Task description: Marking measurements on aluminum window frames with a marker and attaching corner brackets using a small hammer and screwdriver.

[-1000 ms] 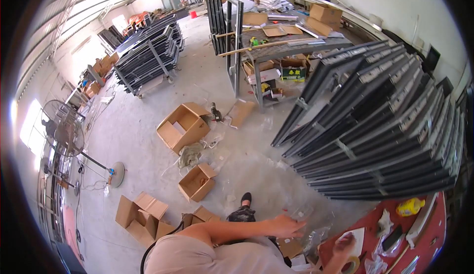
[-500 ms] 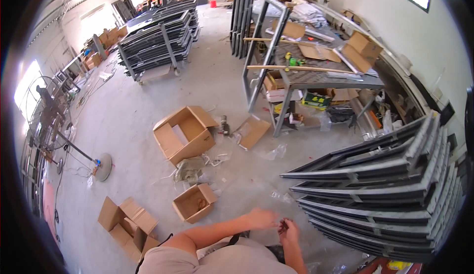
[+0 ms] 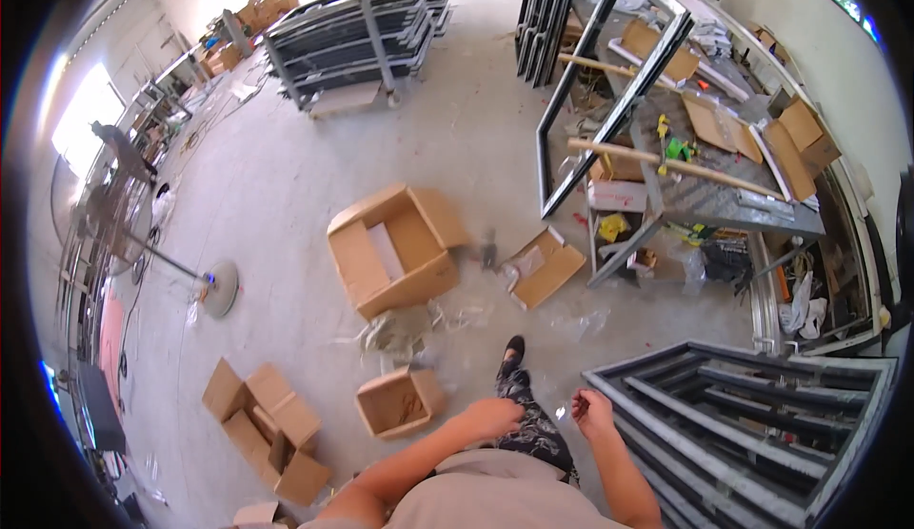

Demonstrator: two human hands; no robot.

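My left hand hangs over my patterned trouser leg, its fingers turned down and mostly hidden. Beside the frame stack, my right hand is raised with its fingers curled together. Whatever it may hold is too small to make out. Nearest to that hand, a stack of dark metal frames fills the lower right. A small open cardboard box with thin brownish loops inside stands on the floor left of my left hand.
A large open carton and another open carton stand on the floor. Plastic wrap lies between boxes. At right is a cluttered workbench with a frame leaning on it. A floor fan's base is at left.
My view has turned and moved nearer the frame stack. My hands have moved apart, and one leg and a black shoe have come into view, stepping ahead.
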